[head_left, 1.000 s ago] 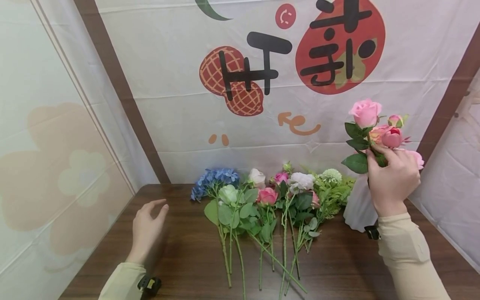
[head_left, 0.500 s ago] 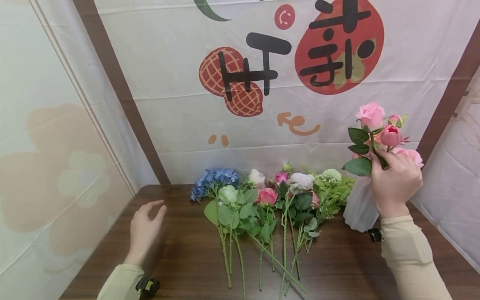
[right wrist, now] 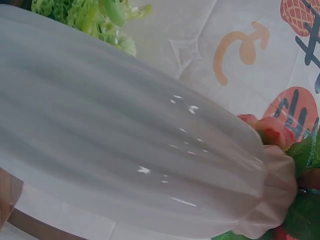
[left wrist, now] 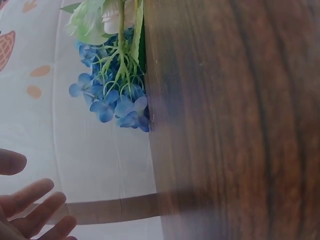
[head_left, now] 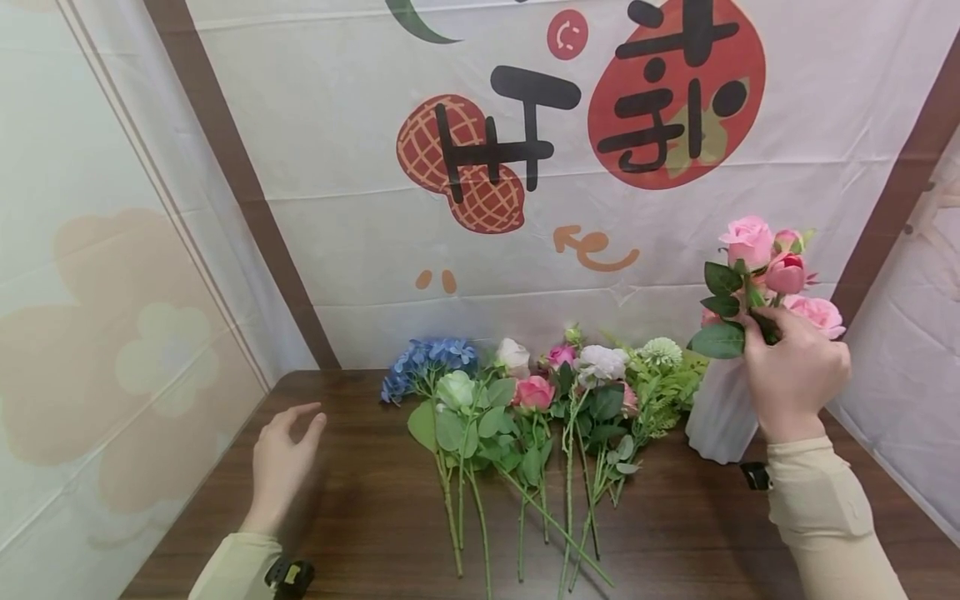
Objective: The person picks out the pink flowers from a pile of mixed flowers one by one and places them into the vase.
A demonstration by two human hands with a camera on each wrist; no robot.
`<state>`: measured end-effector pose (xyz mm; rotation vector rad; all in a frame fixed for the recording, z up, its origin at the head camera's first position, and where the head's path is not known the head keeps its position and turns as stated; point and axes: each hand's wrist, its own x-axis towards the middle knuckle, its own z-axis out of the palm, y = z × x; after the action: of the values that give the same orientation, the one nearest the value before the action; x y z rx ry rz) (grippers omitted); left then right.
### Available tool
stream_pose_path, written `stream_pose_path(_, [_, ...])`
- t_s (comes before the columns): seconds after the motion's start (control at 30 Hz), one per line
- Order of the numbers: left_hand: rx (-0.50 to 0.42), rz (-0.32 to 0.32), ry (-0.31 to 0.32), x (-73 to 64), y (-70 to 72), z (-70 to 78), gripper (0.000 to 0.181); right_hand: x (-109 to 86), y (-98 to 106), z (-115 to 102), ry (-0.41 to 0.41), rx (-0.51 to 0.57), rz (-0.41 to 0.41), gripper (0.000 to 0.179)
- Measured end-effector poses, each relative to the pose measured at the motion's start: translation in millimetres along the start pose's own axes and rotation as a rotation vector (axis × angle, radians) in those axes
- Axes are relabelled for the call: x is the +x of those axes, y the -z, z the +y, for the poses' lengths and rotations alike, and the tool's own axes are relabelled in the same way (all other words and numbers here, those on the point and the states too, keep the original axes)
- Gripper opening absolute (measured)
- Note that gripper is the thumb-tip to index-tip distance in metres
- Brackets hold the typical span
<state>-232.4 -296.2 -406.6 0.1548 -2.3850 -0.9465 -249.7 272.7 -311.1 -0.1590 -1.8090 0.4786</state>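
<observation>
My right hand (head_left: 801,379) pinches the stem of a pink rose (head_left: 747,242) with dark green leaves, just above the mouth of a white ribbed vase (head_left: 722,417). Other pink flowers (head_left: 813,315) stand in the vase, partly behind the hand. The right wrist view is filled by the vase wall (right wrist: 125,125); the stem's lower end is hidden. My left hand (head_left: 283,467) hovers over the table's left side, fingers relaxed and apart, holding nothing. Nearest to it lies a blue hydrangea (head_left: 429,367), also seen in the left wrist view past the left fingers (left wrist: 37,200).
Several cut flowers lie in a row on the brown wooden table (head_left: 375,517), stems towards me: a pale green rose (head_left: 457,389), a coral rose (head_left: 535,392), a white flower (head_left: 602,364) and ferny greenery (head_left: 667,392). A printed cloth backdrop (head_left: 337,233) hangs behind.
My right hand has moved down and slightly right, lowering the pink rose into the bunch above the vase. My left hand has drifted slightly left. The flowers on the table have not moved.
</observation>
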Motion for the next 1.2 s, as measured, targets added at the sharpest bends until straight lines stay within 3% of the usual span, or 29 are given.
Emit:
stream_pose_path(0.27, [0.009, -0.01, 0.007, -0.5, 3.6, -2.7, 0.035, -2.8, 2, 4, -0.006, -0.035, -0.024, 0.021])
stream_pose_path(0.53, [0.031, -0.032, 0.026, -2.3, 11.6, -6.5, 0.038, 2.2, 7, 1, -0.061, -0.072, -0.099, 0.02])
stream_pose_path(0.9, [0.046, -0.01, 0.013, -1.3, 16.6, -9.6, 0.036, 8.0, 11, -3, -0.106, -0.117, -0.155, 0.021])
stream_pose_path(1.2, [0.053, -0.018, 0.019, -2.1, 17.2, -8.0, 0.037, 13.0, 15, -6, -0.207, -0.185, -0.334, 0.024])
